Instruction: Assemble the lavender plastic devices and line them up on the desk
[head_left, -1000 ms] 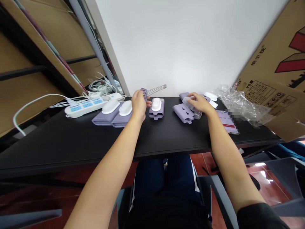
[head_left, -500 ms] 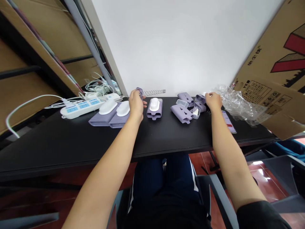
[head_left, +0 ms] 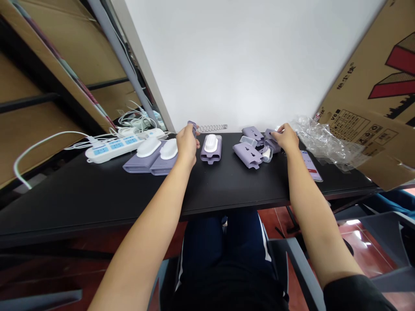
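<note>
My left hand point(head_left: 187, 144) is closed around a small purple plastic part point(head_left: 193, 126), mostly hidden by the fingers. A thin coil spring point(head_left: 212, 128) sticks out to the right from it. Right of that hand, a purple case with a white ribbed oval piece point(head_left: 211, 144) on top lies on the table. My right hand point(head_left: 287, 139) is at the pile of loose parts, its fingertips together against a small purple part point(head_left: 271, 133). Whatever is pinched there cannot be made out. Purple shells with cut-out slots point(head_left: 248, 154) and a clear plastic piece point(head_left: 248, 140) lie beside it.
Two purple cases with white oval tops point(head_left: 148, 147) sit at the left, by a white power strip point(head_left: 113, 148) with cables. A phone point(head_left: 311, 166) and crumpled clear plastic point(head_left: 324, 140) lie at the right, before a large cardboard box point(head_left: 366, 103). A white wall stands behind.
My right hand has shifted slightly left, its fingertips now on the small purple part. My left hand, purple part and spring have moved slightly right and down in view.
</note>
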The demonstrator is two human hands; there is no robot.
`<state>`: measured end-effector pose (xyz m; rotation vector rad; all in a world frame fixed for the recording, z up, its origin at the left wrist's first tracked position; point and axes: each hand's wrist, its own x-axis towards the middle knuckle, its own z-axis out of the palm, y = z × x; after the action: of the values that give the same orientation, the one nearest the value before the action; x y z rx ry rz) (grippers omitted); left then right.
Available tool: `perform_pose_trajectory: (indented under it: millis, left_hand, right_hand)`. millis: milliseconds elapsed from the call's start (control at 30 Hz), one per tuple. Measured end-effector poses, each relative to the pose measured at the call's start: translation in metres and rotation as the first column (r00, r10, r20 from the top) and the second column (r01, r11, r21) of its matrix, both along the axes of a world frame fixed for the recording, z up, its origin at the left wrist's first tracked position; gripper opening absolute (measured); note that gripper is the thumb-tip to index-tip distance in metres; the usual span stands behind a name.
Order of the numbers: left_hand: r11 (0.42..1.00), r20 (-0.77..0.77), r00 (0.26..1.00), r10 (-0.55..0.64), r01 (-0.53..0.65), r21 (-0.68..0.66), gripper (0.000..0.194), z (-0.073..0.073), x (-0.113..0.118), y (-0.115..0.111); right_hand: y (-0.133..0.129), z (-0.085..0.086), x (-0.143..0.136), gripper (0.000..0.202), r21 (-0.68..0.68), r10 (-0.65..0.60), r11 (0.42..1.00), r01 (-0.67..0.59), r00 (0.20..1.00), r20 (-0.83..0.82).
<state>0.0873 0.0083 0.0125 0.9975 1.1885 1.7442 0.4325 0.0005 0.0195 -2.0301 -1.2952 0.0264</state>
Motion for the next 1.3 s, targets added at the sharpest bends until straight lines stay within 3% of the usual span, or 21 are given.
perform_pose_trajectory:
  millis: [67,133,167,233,300,333,400,500,700,900,1300]
  left_hand:
    - [1.0,-0.004,1.0,0.0,0.0,0.004,0.023,0.0,0.001,0.0]
    - [1.0,-0.011,1.0,0.002,-0.002,0.012,0.023,0.001,0.002,-0.001]
    - [1.0,-0.014,1.0,0.004,-0.003,0.017,0.023,0.001,0.002,-0.002]
    - [0.999,-0.021,1.0,-0.002,0.003,0.04,0.023,0.001,0.004,-0.003]
    - [0.997,-0.027,0.999,-0.024,0.026,0.078,0.023,0.001,0.005,-0.004]
    - [0.994,-0.031,0.999,-0.044,0.047,0.098,0.023,0.0,0.006,-0.004]
    - [0.988,-0.04,0.995,-0.092,0.096,0.123,0.027,-0.002,0.008,-0.003]
    - [0.979,-0.046,0.989,-0.144,0.149,0.14,0.04,-0.005,0.01,0.0]
    - [0.968,-0.045,0.988,-0.151,0.157,0.196,0.042,-0.009,0.01,0.004]
    - [0.958,-0.061,0.989,-0.138,0.149,0.244,0.047,-0.012,0.01,0.007]
    - [0.935,-0.154,0.979,-0.134,0.176,0.308,0.055,-0.017,0.009,0.009]
  right_hand:
    - [-0.001,0.004,-0.009,0.029,0.166,0.082,0.984,-0.066,0.992,-0.092]
    - [-0.002,0.006,-0.023,0.03,0.322,0.27,0.93,-0.177,0.923,-0.273]
    - [-0.003,0.007,-0.031,0.029,0.379,0.392,0.893,-0.243,0.834,-0.389]
    - [-0.006,0.006,-0.049,0.032,0.472,0.588,0.807,-0.355,0.553,-0.59]
    - [-0.011,0.005,-0.065,0.038,0.523,0.678,0.718,-0.458,0.291,-0.675]
    - [-0.014,0.004,-0.071,0.039,0.53,0.69,0.682,-0.504,0.201,-0.696]
    - [-0.019,0.002,-0.081,0.037,0.527,0.686,0.62,-0.581,0.077,-0.723]
    - [-0.022,0.0,-0.087,0.033,0.525,0.666,0.555,-0.645,-0.033,-0.745]
    - [-0.021,-0.002,-0.089,0.028,0.551,0.65,0.522,-0.65,-0.114,-0.751]
    - [-0.024,-0.001,-0.09,0.027,0.521,0.647,0.537,-0.663,-0.073,-0.759]
    - [-0.025,-0.002,-0.093,0.033,0.504,0.642,0.525,-0.686,-0.069,-0.764]
